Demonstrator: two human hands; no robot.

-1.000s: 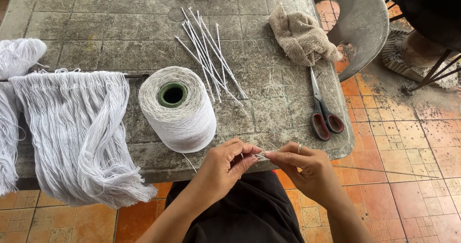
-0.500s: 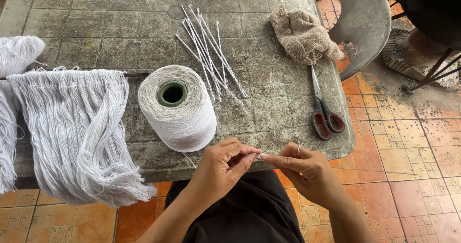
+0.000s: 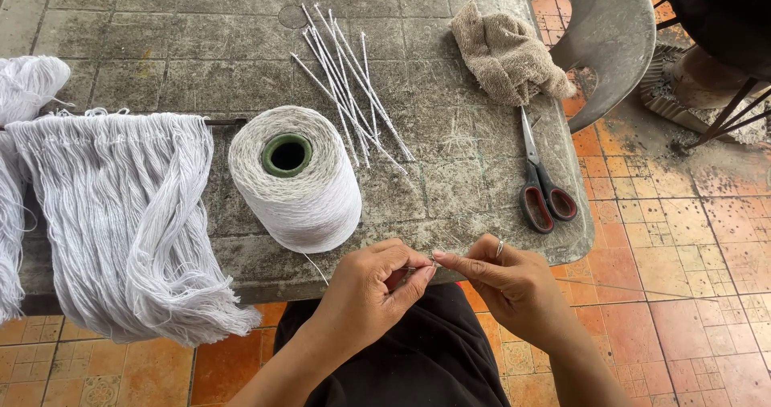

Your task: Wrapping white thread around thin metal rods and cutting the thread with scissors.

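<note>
Flanking the pinching fingers [image 3: 418,274]: thread cone [image 3: 295,178], scissors [image 3: 540,184], cloth [image 3: 506,53].

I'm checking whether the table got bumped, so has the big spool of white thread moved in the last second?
No. The spool stands in the same spot on the table, equally far from the scissors and the bundle of sticks as before.
</note>
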